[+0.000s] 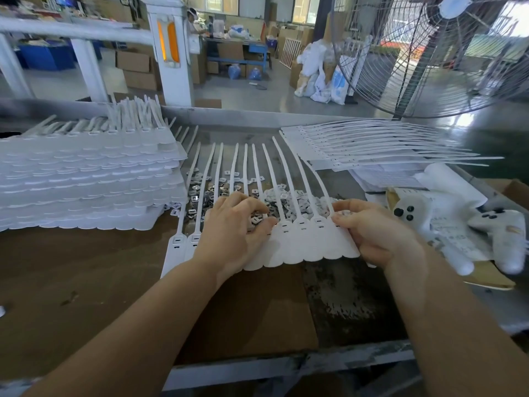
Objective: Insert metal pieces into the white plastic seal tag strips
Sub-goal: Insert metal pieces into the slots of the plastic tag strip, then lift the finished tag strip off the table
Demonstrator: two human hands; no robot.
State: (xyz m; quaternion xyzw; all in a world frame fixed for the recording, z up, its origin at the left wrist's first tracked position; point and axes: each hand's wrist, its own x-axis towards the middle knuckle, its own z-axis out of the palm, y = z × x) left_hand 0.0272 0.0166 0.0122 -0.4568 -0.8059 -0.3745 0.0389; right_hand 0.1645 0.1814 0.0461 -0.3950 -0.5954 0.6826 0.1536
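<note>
Joined sheet of white plastic seal tag strips — flat on the worn brown counter, tails fanned over a heap of small square metal pieces — right hand pinching its right edge, left hand curled over the heads, fingertips pinching at the slots.

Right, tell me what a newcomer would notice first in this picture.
Most likely the two hands at the centre: the left hand and right hand hold a joined row of white seal tags over a scatter of small metal pieces. Next, the tall stack of white tag sheets on the left. A big wire-guarded fan stands at upper right.
</note>
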